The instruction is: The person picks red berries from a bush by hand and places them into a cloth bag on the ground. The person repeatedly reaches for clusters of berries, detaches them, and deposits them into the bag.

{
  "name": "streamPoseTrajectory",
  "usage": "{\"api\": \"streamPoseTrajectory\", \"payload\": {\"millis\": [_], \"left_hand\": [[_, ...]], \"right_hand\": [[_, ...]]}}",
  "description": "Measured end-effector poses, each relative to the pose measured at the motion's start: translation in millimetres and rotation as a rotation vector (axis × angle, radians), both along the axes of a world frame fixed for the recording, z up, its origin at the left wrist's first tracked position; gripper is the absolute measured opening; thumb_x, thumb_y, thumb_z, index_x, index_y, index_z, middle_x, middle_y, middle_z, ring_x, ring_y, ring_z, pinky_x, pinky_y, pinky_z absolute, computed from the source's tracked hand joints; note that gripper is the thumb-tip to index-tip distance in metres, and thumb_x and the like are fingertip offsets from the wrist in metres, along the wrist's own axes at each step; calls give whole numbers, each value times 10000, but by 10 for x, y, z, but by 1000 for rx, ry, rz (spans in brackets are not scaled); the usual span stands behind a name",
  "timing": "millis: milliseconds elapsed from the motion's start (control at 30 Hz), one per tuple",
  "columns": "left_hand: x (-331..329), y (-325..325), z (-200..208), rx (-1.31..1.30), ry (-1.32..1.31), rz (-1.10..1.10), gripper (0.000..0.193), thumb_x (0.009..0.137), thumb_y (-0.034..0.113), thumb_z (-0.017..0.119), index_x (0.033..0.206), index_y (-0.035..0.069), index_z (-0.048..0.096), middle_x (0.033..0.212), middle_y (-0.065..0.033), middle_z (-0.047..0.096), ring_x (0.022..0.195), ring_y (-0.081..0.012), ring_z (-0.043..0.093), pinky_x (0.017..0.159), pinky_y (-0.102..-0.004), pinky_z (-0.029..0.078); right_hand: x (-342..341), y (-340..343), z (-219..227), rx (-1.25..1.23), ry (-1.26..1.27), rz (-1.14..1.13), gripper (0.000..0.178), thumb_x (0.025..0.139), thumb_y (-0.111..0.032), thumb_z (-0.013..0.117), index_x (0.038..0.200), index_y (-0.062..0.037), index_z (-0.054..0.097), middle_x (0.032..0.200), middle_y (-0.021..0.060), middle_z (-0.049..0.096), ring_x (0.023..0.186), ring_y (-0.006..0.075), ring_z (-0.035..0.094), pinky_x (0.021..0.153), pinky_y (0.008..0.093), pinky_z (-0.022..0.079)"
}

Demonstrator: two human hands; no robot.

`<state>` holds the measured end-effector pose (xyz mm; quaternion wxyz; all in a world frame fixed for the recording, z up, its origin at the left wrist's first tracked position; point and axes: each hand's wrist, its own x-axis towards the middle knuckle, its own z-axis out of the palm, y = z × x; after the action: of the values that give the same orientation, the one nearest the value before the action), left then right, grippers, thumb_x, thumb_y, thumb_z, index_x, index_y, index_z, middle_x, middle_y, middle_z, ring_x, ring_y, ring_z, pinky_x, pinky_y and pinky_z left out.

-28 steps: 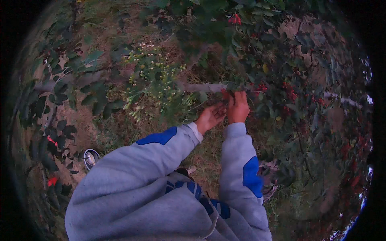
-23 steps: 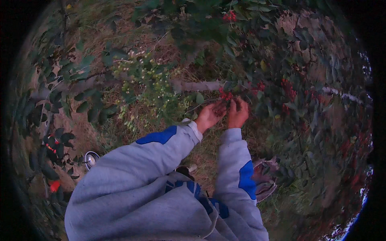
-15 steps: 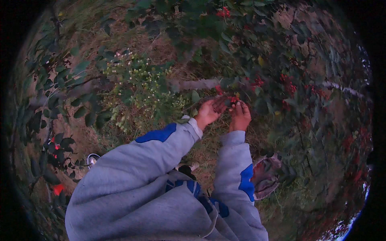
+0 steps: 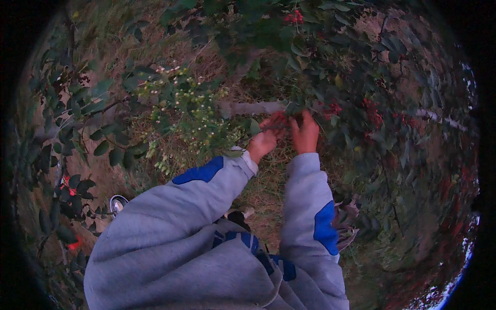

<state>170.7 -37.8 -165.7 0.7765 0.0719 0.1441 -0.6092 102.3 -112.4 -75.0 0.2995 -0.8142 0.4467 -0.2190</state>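
Observation:
My left hand [image 4: 264, 142] is turned palm up, its fingers curled around small red berries [image 4: 277, 120] below a pale branch. Its fingertips are dim, so I cannot see how many berries lie in them. Close beside it on the right, my right hand [image 4: 306, 135] has its back to me. Its thumb and fingers are pinched together at the leaves by the branch [image 4: 254, 108]. What they grip there is hidden. Both arms wear grey sleeves with blue patches.
More red berry clusters [image 4: 371, 111] hang among dark leaves on the right, and another cluster [image 4: 293, 17] hangs at the top. A plant with small pale flowers [image 4: 181, 106] grows left of my hands. A brownish bag-like thing [image 4: 347, 222] lies by my right sleeve.
My right hand has moved up and slightly left, toward the branch, away from the berry cluster between the hands. My left hand stays nearly in place, with red showing at its fingers.

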Motion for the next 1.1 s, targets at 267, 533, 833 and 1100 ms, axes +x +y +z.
{"api": "streamPoseTrajectory", "payload": {"millis": [267,533,833,1100], "left_hand": [[24,12,-82,-202,-21,-30,320,820,201,375,1099,63,450,1059,-65,511,909,-193,498,680,-295,395],[-23,28,-141,-93,-12,-14,341,820,174,366,1133,45,406,1141,-82,444,1052,-220,415,885,-364,338],[-147,189,-157,116,38,-109,336,803,154,378,1112,26,416,1125,-110,452,1044,-231,422,893,-362,340],[-234,205,-34,153,74,-247,320,797,143,394,1081,0,433,1104,-127,466,1037,-248,435,904,-370,339]], "right_hand": [[242,-89,134,48,636,71,355,611,-298,638,786,-5,540,828,176,546,768,338,538,628,409,444],[-14,65,55,-271,-145,-112,143,701,-143,582,759,-22,531,655,85,545,546,234,522,477,346,425],[-508,443,-13,942,-1127,-546,96,783,-156,535,827,-80,495,676,1,518,514,77,451,395,195,339],[-606,340,-507,1164,-1451,-535,101,785,-162,532,832,-82,494,725,7,523,585,97,462,464,216,366]]}}
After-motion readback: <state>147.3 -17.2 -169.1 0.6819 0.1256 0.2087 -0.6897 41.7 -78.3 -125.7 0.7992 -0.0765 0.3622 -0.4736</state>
